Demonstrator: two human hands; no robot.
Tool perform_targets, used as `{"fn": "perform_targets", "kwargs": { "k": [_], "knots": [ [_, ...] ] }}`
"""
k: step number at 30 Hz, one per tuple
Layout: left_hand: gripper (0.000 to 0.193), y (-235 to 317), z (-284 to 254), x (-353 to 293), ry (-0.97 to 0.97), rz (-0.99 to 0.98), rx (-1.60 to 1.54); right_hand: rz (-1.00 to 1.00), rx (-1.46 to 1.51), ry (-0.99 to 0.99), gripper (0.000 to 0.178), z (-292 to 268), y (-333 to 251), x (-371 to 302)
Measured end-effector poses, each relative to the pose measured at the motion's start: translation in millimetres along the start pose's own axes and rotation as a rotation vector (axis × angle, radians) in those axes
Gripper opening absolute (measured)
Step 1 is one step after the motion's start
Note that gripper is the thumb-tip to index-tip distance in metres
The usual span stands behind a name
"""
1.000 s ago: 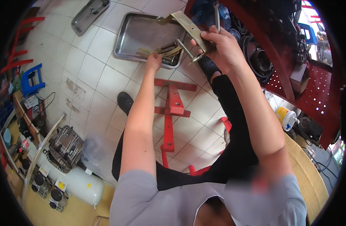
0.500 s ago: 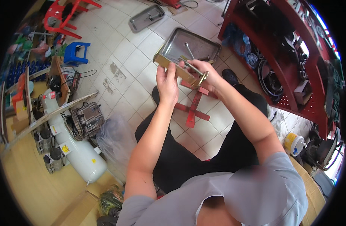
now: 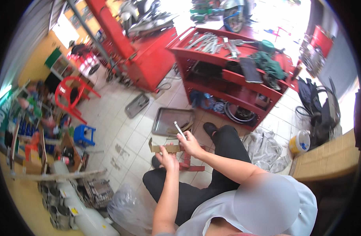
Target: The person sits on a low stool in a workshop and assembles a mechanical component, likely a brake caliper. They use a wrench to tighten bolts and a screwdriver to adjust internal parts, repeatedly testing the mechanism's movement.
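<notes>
My left hand is closed around the lower side of a long brass-coloured metal bracket with an upturned end at its left. My right hand is closed on a silver wrench, whose shaft sticks up and to the left from the fist. The wrench lies just above the right end of the bracket; whether they touch is hard to tell. Beneath both hands stands a red metal stand on the tiled floor, partly covered by them. Beyond them lies a grey metal tray.
A smaller tray lies farther left. A red tool cart carrying several wrenches stands ahead to the right. At left are a blue stool, a red chair and a white tank; a white bucket is at right.
The view has swung up and right, bringing the whole tool cart into sight. The wrench now points up from my right fist, while the bracket stays in my left hand.
</notes>
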State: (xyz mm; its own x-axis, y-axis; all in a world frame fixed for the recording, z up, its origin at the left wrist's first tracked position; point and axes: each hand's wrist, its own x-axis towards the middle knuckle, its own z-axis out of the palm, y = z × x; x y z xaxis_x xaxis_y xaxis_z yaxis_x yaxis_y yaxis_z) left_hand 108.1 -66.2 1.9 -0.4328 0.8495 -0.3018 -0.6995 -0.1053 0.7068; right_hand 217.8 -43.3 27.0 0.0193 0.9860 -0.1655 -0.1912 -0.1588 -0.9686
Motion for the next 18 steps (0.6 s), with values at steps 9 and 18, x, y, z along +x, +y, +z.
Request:
{"fn": "perform_targets", "kwargs": {
  "k": [9, 18],
  "knots": [
    [0.036, -17.1, 13.2, -55.6, -0.161, -0.080, 0.086, -0.039, 0.139, -0.050, 0.034, -59.6, -17.3, -48.7],
    [0.030, -13.3, 18.1, -80.6, -0.135, -0.190, 0.073, -0.320, -0.281, 0.001, 0.027, -72.3, -29.6, -78.3]
  ]
}}
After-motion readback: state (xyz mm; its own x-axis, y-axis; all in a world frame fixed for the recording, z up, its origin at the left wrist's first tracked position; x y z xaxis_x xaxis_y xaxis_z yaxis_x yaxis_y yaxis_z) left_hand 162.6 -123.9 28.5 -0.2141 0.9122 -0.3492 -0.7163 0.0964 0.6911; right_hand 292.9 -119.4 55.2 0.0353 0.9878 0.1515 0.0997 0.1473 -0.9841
